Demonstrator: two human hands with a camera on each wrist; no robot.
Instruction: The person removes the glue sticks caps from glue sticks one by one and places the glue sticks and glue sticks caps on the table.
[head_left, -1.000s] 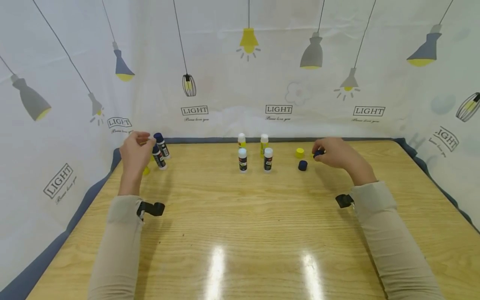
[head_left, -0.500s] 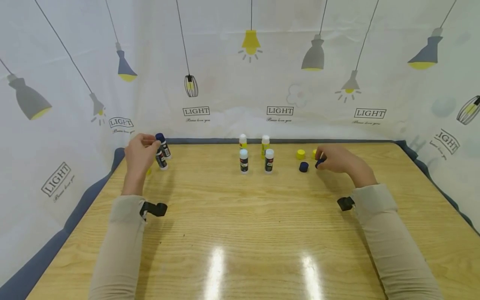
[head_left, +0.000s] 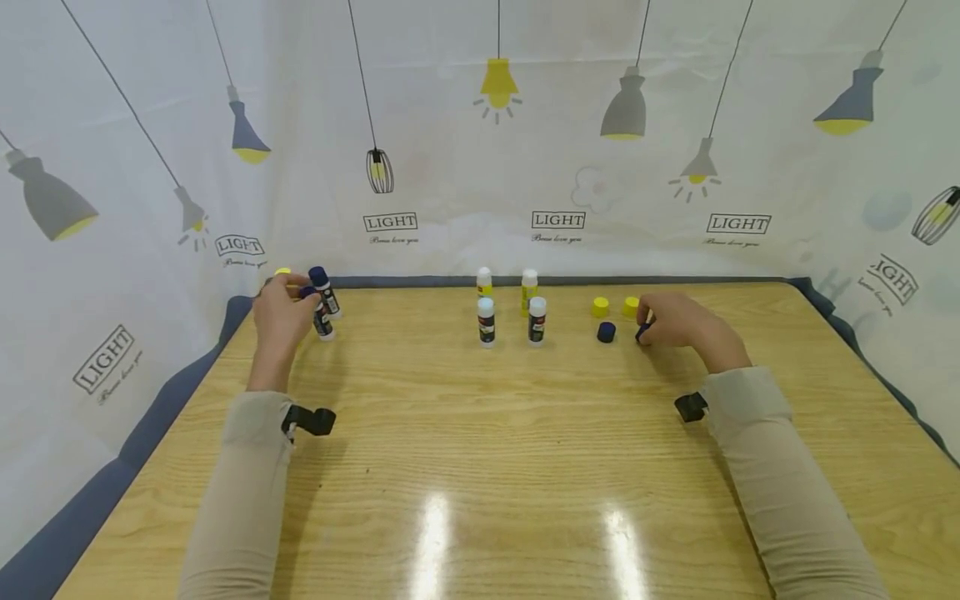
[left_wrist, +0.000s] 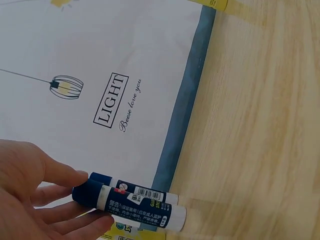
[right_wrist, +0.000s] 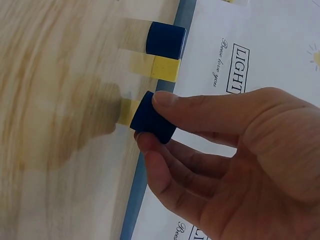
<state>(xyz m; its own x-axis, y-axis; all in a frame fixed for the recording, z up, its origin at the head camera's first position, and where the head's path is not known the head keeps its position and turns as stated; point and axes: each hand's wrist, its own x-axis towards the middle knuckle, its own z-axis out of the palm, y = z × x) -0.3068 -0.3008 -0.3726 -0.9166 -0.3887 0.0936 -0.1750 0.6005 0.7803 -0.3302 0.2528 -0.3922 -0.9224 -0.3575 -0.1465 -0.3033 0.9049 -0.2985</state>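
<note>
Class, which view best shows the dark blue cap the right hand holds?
The right wrist view: the dark blue cap looks large there, pinched by the right hand. The head view shows it small, partly hidden; the left wrist view doesn't show it.

Left hand (head_left: pixel 282 315) at top of navy-capped tube (head_left: pixel 323 325); 2nd tube (head_left: pixel 328 298) just behind. Mid-table: 4 white-topped tubes (head_left: pixel 487 327), upright. Right hand (head_left: pixel 678 321) seemingly pinches navy cap (head_left: pixel 642 334), mostly hidden; 3 loose caps (head_left: pixel 601 307) near.

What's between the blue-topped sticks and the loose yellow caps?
Four white-topped sticks, standing two behind two. The head view shows them.
</note>
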